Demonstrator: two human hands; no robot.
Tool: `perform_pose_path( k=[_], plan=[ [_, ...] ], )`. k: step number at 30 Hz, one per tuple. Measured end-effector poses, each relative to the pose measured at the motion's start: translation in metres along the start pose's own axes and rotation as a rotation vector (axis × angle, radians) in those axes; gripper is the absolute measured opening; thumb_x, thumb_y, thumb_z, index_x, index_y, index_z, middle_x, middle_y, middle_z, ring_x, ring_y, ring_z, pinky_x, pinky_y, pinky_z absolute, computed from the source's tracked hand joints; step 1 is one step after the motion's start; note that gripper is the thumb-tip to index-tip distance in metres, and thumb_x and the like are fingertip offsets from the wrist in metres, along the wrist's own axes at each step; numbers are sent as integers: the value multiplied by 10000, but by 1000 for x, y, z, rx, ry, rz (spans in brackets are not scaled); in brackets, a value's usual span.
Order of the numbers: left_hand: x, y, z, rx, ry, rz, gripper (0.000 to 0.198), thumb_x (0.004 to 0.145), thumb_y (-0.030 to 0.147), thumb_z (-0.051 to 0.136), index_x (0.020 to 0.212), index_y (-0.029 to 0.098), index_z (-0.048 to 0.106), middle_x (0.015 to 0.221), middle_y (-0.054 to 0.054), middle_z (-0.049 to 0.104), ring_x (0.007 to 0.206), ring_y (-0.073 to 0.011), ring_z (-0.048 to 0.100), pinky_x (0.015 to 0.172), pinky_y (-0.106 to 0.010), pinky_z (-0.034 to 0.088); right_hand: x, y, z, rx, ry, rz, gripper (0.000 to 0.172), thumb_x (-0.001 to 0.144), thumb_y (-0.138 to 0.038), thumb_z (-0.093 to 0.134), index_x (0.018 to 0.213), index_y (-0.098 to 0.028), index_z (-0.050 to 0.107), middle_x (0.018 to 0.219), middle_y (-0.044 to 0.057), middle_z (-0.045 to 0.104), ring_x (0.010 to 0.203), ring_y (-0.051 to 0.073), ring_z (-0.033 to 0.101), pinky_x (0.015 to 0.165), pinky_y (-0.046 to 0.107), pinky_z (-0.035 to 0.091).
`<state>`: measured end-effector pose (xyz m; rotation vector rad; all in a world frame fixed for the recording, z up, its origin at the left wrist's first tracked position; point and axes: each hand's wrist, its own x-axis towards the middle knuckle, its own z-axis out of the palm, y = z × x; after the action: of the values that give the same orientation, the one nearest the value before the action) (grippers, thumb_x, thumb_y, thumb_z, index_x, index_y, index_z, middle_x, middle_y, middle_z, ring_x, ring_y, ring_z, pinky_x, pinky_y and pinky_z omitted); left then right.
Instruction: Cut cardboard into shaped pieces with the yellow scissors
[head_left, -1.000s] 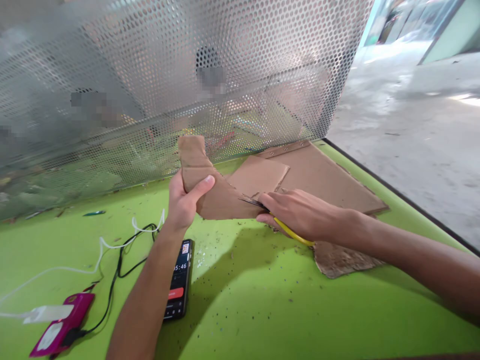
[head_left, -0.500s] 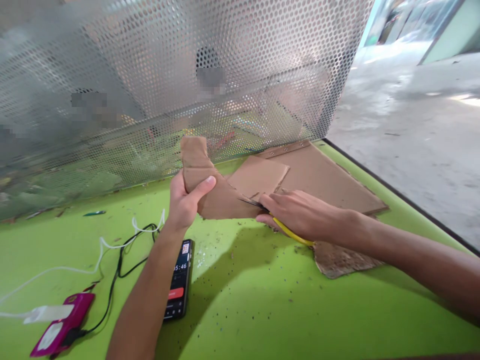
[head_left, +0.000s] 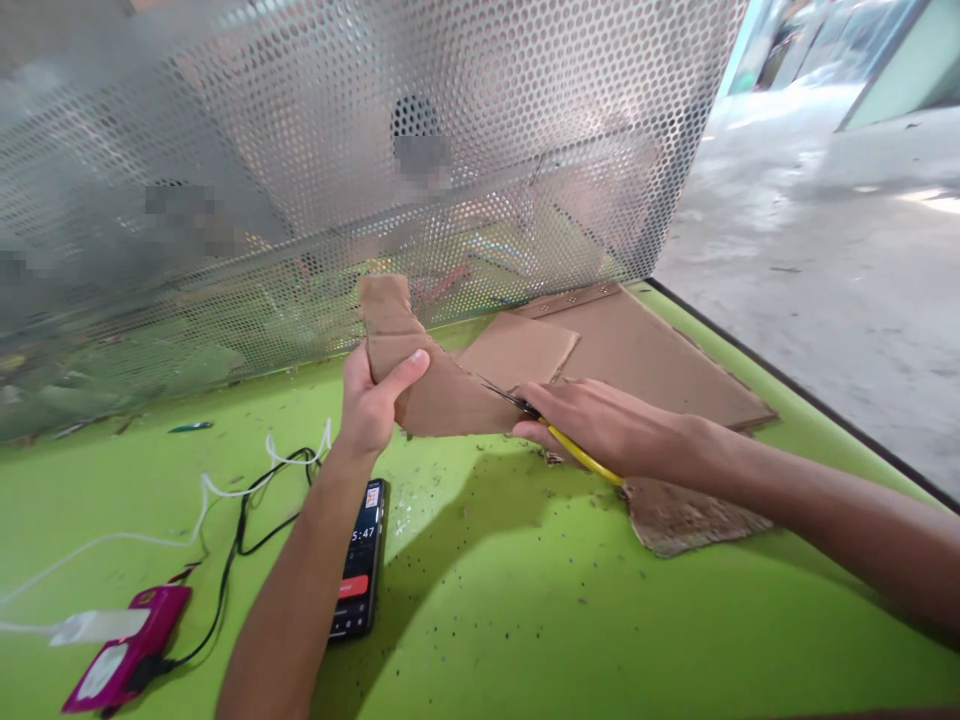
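Note:
A curved piece of brown cardboard [head_left: 439,395] is raised over the green table, gripped by my left hand [head_left: 375,400] with the thumb on its near face. My right hand [head_left: 577,415] is closed around yellow-handled scissors [head_left: 581,458]. Their dark blades lie at the cardboard's upper right edge; whether they are in the material I cannot tell. Behind the right hand a smaller cardboard piece [head_left: 521,350] rests on a large cardboard sheet [head_left: 652,360]. A rough torn cardboard scrap [head_left: 686,520] lies beneath the right forearm.
A phone with a running timer [head_left: 364,560] lies partly behind my left forearm. At the left are a magenta power bank [head_left: 131,650], white and black cables [head_left: 240,520] and a green pen-like object [head_left: 191,427]. A perforated metal panel [head_left: 480,150] stands along the table's [head_left: 525,630] back.
The scissors' blades have shifted slightly up at the cardboard's edge and show more of their length. The cardboard has tipped a little to the left. The phone's timer reads one second more.

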<state>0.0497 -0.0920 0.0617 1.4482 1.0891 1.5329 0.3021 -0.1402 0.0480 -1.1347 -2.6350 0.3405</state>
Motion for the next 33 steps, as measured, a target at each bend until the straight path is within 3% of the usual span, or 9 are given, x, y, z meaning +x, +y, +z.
perform_pose_path(
  k=[10, 16, 26, 33],
  plan=[
    [-1, -3, 0, 12, -24, 18, 302, 632, 344, 894, 867, 245, 733, 836, -11, 737, 726, -207, 668, 641, -324, 573, 2, -5, -1, -61, -49, 27, 392, 1082, -490, 319, 1006, -157, 511, 911, 99, 694, 706, 221, 639, 574, 302, 294],
    [0, -4, 0, -7, -32, 25, 285, 643, 327, 893, 865, 231, 742, 823, -11, 738, 709, -189, 665, 622, -298, 572, 5, -8, -2, -92, -93, 69, 368, 1080, -469, 357, 996, -152, 523, 858, 88, 699, 661, 210, 632, 542, 297, 249],
    [2, -3, -3, 6, -21, 19, 312, 642, 363, 884, 879, 225, 734, 850, -18, 736, 731, -203, 675, 649, -320, 582, 4, -3, 9, 7, -24, 29, 453, 1076, -538, 274, 1000, -158, 507, 724, 51, 655, 556, 171, 523, 545, 295, 226],
    [1, -2, -4, 36, -32, 38, 296, 661, 363, 868, 887, 233, 728, 864, -17, 734, 732, -203, 678, 647, -327, 587, 4, -4, 7, -47, -28, 37, 428, 1076, -523, 311, 1018, -154, 519, 814, 80, 694, 607, 192, 578, 551, 298, 229]
  ],
)
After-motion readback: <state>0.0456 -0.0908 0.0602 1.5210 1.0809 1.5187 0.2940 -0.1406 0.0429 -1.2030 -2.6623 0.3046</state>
